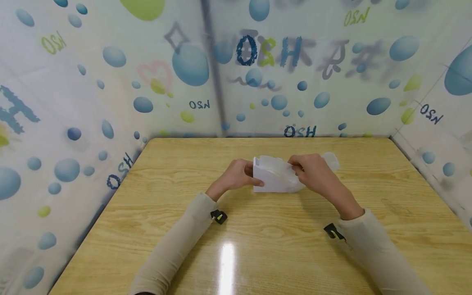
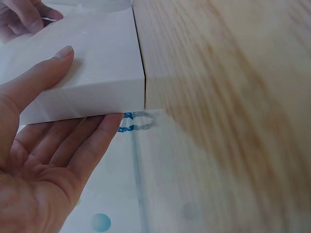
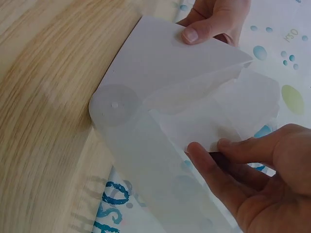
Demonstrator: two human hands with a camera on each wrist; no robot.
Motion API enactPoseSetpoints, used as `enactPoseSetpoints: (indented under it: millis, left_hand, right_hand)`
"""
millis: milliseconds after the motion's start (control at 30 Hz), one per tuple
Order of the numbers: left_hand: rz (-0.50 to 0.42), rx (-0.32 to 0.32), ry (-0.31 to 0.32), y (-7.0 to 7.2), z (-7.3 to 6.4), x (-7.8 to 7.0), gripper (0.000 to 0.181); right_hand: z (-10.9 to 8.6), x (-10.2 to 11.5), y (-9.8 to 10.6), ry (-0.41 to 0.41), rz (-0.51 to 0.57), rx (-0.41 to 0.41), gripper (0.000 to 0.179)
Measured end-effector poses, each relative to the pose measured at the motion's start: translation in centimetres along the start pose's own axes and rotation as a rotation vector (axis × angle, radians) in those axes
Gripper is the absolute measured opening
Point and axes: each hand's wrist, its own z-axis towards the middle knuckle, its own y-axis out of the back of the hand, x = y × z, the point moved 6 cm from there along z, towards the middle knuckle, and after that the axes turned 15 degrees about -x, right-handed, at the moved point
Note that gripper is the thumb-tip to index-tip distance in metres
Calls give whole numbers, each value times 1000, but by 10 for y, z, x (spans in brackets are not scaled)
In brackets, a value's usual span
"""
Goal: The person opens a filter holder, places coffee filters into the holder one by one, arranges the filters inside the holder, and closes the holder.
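A small white box [image 1: 271, 182] stands on the wooden table with its smooth side toward me. My left hand [image 1: 239, 175] grips its left end, thumb on the near face and fingers round behind, as the left wrist view shows. At the box's right part, my right hand [image 1: 313, 171] pinches the edge of a thin white sheet [image 3: 194, 121] between thumb and forefinger. A translucent plastic strip [image 3: 155, 160] with a rounded end lies against the box's side and slants away from it past the right fingers. The box's inside is mostly hidden.
The light wooden table [image 1: 258, 233] runs back to a patterned wall sheet [image 1: 254, 94] with blue and green spots, which also encloses both sides. A dark clip [image 1: 219, 216] hangs at the left cuff, another [image 1: 333, 232] by the right cuff.
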Motion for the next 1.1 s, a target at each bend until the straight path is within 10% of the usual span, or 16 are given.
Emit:
enactPoseSetpoints:
  millis: [1100]
  left_hand:
    - [-10,-6,20,0,-1,1,43]
  right_hand:
    - [-1,5,-12,50,26,67,12]
